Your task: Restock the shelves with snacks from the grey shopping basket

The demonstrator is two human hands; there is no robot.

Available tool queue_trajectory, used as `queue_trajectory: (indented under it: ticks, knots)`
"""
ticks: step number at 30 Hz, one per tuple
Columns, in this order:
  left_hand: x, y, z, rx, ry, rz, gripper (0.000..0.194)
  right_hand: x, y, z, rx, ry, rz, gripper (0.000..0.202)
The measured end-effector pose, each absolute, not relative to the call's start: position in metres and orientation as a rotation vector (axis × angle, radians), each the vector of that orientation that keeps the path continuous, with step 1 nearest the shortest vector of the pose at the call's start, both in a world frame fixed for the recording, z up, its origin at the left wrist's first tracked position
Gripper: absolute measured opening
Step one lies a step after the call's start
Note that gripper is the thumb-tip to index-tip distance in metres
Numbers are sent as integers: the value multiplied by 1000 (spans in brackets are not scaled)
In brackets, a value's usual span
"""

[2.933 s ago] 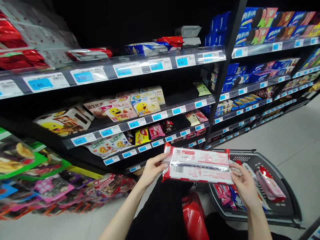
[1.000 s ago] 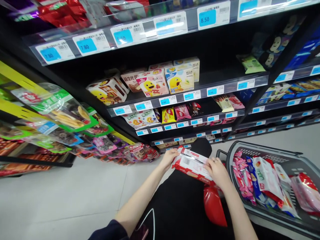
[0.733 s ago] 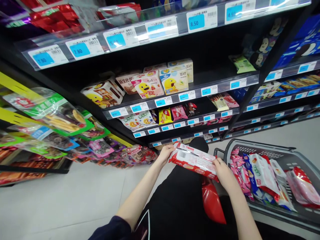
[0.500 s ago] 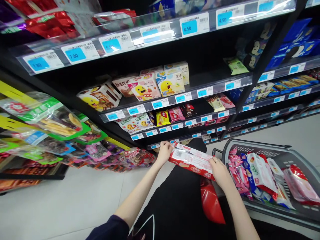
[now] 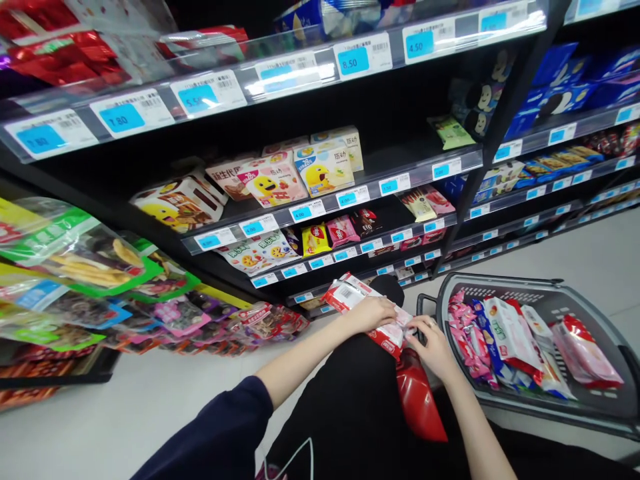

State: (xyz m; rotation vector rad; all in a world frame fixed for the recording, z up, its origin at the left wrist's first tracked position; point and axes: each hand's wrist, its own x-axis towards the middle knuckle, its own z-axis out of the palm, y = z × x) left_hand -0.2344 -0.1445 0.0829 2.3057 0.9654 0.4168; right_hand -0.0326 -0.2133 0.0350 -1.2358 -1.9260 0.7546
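Note:
A long red-and-white snack packet [image 5: 345, 292] lies across my knee with its barcode side facing up. My left hand [image 5: 374, 313] rests over its middle, fingers closed on it toward the right end. At that right end, the fingers of my right hand [image 5: 431, 343] pinch the wrapper's edge; exactly what they grip is too small to make out. A shiny red object [image 5: 420, 403] sits beside my leg under the right hand. Close on the right stands a grey shopping basket [image 5: 590, 300] holding several snack packets, pink, blue, white and red.
Ahead, a black shelf unit [image 5: 235, 223] carries snack boxes [image 5: 273, 180] and packets behind price labels. Its upper ledge [image 5: 280, 77] juts out above. Hanging bags of dried snacks [image 5: 100, 260] fill the left side. Pale floor tiles [image 5: 190, 400] show below.
My left hand has moved right from the packet's far left end to its middle. My right hand's fingers have shifted onto the end's edge. The view has turned slightly.

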Motion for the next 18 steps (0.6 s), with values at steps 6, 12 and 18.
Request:
queue_trajectory:
  ticks: [6,12,18]
  knots:
    - [-245,-148,88,2204,1053,408,23,-38,-215,37,-1260,-1747,730,14]
    - [-252,-157,85,2425,1184,311,24,-63,-215,23,-1368,-1055,1300,36]
    - [-245,-156,92,2582,983,246,22,-67,-216,17,-1337,-1015,1572,26]
